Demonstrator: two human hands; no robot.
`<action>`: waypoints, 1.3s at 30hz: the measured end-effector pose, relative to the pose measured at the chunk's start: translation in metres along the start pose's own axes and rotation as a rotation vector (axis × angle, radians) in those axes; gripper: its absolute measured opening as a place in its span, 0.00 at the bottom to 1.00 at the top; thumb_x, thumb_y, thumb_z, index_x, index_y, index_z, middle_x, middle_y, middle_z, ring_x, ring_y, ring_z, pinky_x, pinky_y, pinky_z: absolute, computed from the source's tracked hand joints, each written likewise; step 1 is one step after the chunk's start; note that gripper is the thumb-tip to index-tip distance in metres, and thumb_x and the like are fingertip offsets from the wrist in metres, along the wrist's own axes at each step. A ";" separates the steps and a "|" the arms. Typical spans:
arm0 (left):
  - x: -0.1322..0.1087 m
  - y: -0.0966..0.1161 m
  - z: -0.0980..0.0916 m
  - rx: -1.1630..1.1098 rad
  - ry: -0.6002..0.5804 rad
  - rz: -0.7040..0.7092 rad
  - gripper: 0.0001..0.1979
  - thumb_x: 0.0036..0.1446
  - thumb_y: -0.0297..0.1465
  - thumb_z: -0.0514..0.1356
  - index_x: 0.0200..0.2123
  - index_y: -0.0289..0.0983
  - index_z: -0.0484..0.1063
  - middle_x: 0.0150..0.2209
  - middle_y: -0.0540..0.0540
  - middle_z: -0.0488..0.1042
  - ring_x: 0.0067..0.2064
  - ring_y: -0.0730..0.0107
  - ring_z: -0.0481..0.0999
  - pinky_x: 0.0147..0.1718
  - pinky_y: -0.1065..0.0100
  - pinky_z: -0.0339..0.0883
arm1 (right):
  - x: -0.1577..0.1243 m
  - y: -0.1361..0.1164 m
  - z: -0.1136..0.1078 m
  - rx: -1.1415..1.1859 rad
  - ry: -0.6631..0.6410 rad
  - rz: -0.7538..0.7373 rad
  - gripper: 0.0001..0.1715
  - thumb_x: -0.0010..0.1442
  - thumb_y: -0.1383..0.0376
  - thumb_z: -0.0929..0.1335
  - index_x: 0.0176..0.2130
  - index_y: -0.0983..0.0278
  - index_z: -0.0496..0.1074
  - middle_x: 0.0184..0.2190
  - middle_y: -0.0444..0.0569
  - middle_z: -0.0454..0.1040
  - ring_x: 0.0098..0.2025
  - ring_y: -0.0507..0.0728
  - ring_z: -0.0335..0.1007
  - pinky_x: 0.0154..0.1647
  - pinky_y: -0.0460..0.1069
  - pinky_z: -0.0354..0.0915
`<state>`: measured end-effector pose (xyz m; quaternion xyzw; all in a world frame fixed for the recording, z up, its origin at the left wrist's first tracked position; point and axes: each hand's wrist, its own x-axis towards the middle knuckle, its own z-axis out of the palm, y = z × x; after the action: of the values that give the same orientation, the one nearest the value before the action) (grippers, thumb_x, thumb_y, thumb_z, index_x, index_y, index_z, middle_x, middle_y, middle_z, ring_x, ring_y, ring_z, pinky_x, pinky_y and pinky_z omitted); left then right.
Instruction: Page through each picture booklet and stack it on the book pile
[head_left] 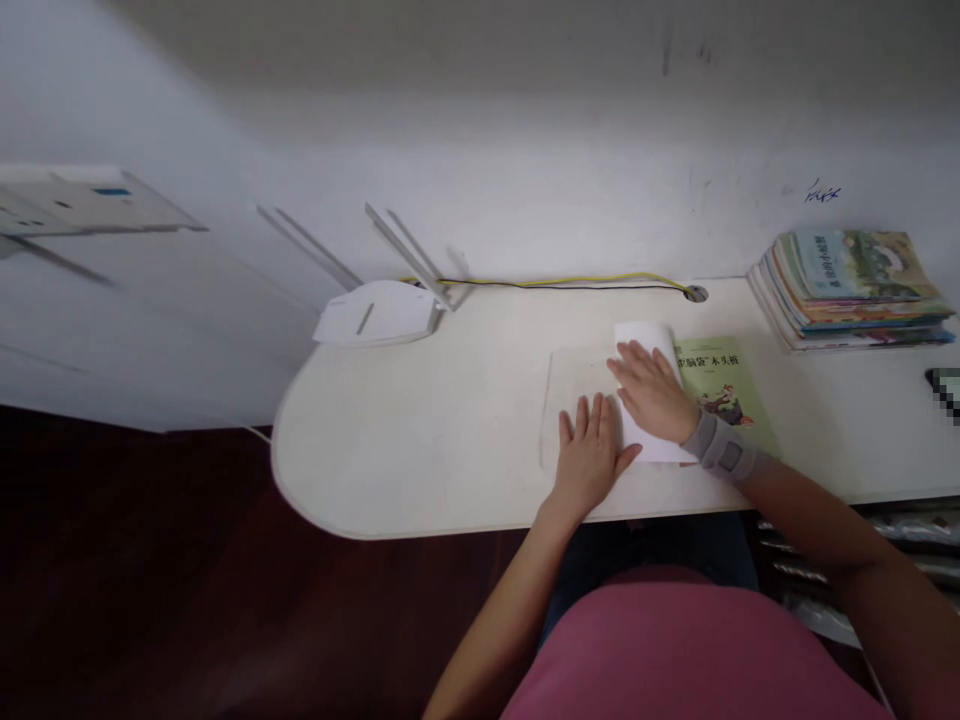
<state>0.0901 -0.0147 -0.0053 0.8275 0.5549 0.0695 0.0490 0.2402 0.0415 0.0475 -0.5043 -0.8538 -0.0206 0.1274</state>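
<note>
A green picture book (739, 385) lies on the white desk, its left part covered by a white sheet of paper (645, 335). To the left of the paper spreads a thin see-through sheet (559, 375) with faint edges. My left hand (589, 450) rests flat on this sheet, fingers stretched, its thumb reaching the paper's edge. My right hand (652, 390), with a grey band on the wrist, presses palm-down on the white paper, fingers extended. Neither hand grips anything. How the paper and the see-through sheet join is hidden under the hands.
A white router (379, 312) with raised antennas stands at the desk's back left. Yellow and black cables run along the wall to a cable hole (697, 294). A stack of books (855, 290) sits at the back right. The desk's rounded edge (300, 490) is on the left.
</note>
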 end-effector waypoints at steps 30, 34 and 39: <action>-0.002 0.003 0.002 0.105 0.043 -0.016 0.42 0.61 0.53 0.39 0.65 0.23 0.47 0.65 0.27 0.51 0.66 0.42 0.48 0.59 0.39 0.47 | 0.029 0.067 0.031 0.182 0.096 0.269 0.24 0.50 0.65 0.68 0.48 0.68 0.71 0.45 0.57 0.65 0.49 0.64 0.60 0.53 0.58 0.59; -0.003 0.003 0.003 0.100 0.053 -0.009 0.42 0.61 0.53 0.38 0.65 0.25 0.46 0.65 0.28 0.51 0.66 0.42 0.48 0.59 0.40 0.47 | 0.029 0.069 0.032 0.190 0.095 0.255 0.23 0.49 0.65 0.68 0.46 0.67 0.71 0.44 0.57 0.64 0.48 0.64 0.60 0.54 0.58 0.59; -0.003 0.001 0.005 0.088 0.071 -0.005 0.42 0.61 0.53 0.39 0.66 0.26 0.41 0.64 0.27 0.52 0.66 0.43 0.48 0.59 0.39 0.47 | 0.028 0.070 0.033 0.203 0.086 0.255 0.23 0.49 0.65 0.68 0.46 0.69 0.71 0.44 0.57 0.64 0.48 0.64 0.59 0.54 0.58 0.59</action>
<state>0.0910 -0.0181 -0.0102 0.8244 0.5610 0.0743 -0.0068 0.2812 0.1056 0.0156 -0.5918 -0.7744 0.0607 0.2155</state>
